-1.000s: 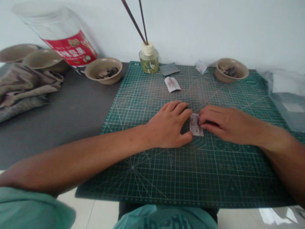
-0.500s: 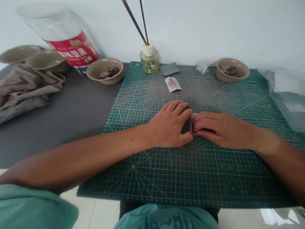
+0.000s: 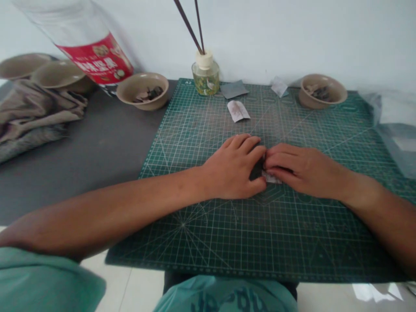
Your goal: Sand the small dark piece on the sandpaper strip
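A small piece of whitish, speckled paper (image 3: 273, 178) lies on the green cutting mat (image 3: 227, 242), mostly covered by my right hand. My left hand (image 3: 235, 169) rests on the mat with its thumb and forefinger apart, their tips at the paper's left edge. Over the paper, my right hand (image 3: 292, 167) has its fingers pinched together. A dark bit shows at those fingertips, but what they hold is too hidden to name.
Behind the hands lie a curled whitish paper piece (image 3: 238, 111), a grey sheet (image 3: 234, 89) and a pale scrap (image 3: 279, 86). Bowls with small chips stand left (image 3: 143, 91) and right (image 3: 323, 91). A reed diffuser (image 3: 206, 73), plastic jar (image 3: 94, 56), cloth (image 3: 39, 108) and plastic bag (image 3: 396, 130) are around.
My right hand has shifted slightly up across the paper, exposing its lower edge. My left hand keeps its place by the paper. The whole view has tilted a little.
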A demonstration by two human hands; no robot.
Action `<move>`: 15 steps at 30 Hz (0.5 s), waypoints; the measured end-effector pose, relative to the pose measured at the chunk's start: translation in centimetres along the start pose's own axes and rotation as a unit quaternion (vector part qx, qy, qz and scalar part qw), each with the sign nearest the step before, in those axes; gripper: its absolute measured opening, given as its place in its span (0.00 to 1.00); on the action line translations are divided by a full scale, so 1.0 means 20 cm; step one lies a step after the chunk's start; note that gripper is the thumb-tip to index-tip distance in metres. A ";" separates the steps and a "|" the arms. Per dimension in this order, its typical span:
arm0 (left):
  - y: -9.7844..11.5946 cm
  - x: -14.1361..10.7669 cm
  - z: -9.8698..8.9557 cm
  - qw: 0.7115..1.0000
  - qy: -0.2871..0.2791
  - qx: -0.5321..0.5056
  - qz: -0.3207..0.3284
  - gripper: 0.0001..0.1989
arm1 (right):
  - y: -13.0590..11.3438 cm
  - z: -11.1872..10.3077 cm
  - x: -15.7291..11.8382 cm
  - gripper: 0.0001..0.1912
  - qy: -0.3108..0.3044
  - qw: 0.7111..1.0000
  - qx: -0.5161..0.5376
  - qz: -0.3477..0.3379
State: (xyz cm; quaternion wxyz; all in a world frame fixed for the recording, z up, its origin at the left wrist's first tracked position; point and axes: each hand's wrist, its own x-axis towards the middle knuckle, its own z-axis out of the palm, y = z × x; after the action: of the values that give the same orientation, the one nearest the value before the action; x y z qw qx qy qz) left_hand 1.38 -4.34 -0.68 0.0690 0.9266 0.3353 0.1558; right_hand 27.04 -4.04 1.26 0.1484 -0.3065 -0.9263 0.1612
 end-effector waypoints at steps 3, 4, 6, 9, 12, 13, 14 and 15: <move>0.00 0.00 0.00 1.000 -0.001 0.002 0.000 0.30 | 0.05 -0.03 0.01 0.10 0.031 0.999 -0.022 0.033; 0.00 0.00 0.00 1.000 -0.001 0.003 0.002 0.30 | 0.06 -0.05 0.00 0.09 0.027 0.999 -0.013 0.036; 0.00 0.00 0.00 1.000 0.001 0.004 0.003 0.31 | 0.05 -0.06 -0.01 0.08 -0.002 1.000 0.019 0.017; 0.00 0.00 0.01 1.000 0.004 0.004 0.003 0.31 | 0.00 -0.03 -0.02 0.09 -0.030 0.998 0.046 -0.030; 0.00 0.00 0.00 1.000 0.005 0.001 0.003 0.29 | 0.00 0.00 -0.01 0.11 0.000 1.000 -0.003 -0.026; 0.00 0.00 0.00 1.000 0.004 0.001 0.002 0.29 | 0.01 0.00 0.00 0.11 0.013 1.000 -0.025 -0.010; 0.00 0.00 0.00 1.000 0.004 0.002 0.002 0.30 | 0.03 -0.01 0.00 0.11 0.022 0.999 -0.042 0.007; 0.00 0.00 0.00 1.000 0.004 0.003 0.001 0.30 | 0.04 -0.02 0.00 0.11 0.025 0.998 -0.049 0.021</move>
State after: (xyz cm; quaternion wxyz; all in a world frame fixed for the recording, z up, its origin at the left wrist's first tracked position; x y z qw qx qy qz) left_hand 1.41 -4.37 -0.68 0.0648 0.9266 0.3348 0.1583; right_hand 27.65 -3.32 1.32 0.1530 -0.3369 -0.9224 0.1105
